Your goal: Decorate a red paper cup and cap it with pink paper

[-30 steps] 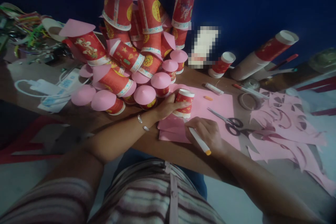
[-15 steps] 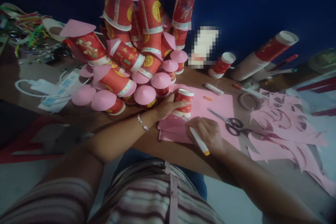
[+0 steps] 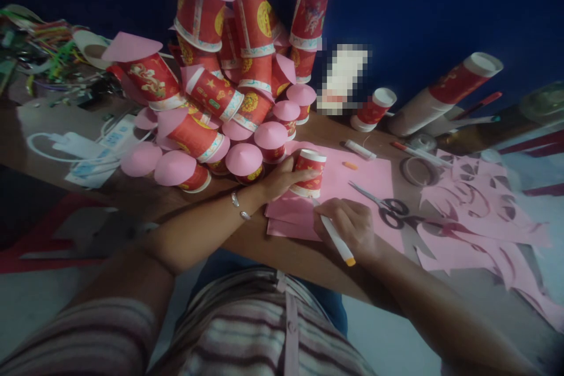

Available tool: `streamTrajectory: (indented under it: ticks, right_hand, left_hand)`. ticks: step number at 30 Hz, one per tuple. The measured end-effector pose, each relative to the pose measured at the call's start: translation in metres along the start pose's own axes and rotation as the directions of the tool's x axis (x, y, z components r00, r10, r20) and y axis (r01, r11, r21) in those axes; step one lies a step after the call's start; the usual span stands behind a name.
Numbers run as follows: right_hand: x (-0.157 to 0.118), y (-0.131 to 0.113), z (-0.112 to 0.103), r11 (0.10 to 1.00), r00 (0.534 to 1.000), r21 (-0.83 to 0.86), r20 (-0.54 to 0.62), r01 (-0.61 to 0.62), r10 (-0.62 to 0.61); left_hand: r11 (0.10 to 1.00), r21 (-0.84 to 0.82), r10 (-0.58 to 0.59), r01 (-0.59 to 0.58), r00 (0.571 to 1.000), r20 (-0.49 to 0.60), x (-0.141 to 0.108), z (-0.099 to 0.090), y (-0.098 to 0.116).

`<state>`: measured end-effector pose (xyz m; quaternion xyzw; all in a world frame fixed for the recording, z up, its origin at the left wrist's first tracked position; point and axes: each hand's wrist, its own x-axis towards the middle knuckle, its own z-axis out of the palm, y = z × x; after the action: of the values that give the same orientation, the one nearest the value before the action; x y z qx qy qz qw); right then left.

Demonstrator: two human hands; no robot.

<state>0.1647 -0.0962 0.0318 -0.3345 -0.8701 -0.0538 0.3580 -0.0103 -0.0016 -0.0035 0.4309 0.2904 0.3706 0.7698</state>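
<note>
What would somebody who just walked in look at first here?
Probably the big pile of red paper cups with pink cone hats, left of the middle and against the dark blue background. Next, the left hand holding a red cup on pink paper, with the right hand gripping a white pen beside it.

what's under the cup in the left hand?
Pink paper shows in front of the cup and to its right; the cup appears to stand on it. The spot directly beneath is covered by the cup, so any marks there can't be seen.
</note>
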Motion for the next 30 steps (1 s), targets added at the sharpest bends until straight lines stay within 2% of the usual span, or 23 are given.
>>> streamTrajectory:
  ticks: [4,13,30]
  right_hand:
    - [-0.0014,0.0001,0.0015,0.999,1.000,0.040,0.008,0.029,-0.029]
    - [0.0004,-0.0005,0.0021,0.999,0.999,0.033,0.047,0.011,-0.012]
    - [-0.0007,0.0025,0.0076,0.999,0.999,0.001,0.022,0.046,-0.046]
  left_hand:
    - [1.000,0.014,0.007,-0.007,1.000,-0.015,0.0009,0.0000,-0.0015]
    - [1.000,0.023,-0.002,0.002,1.000,-0.013,-0.0001,0.0013,-0.0009]
    - [0.999,0.031,-0.011,0.012,1.000,-0.007,-0.0005,0.0045,0.0020]
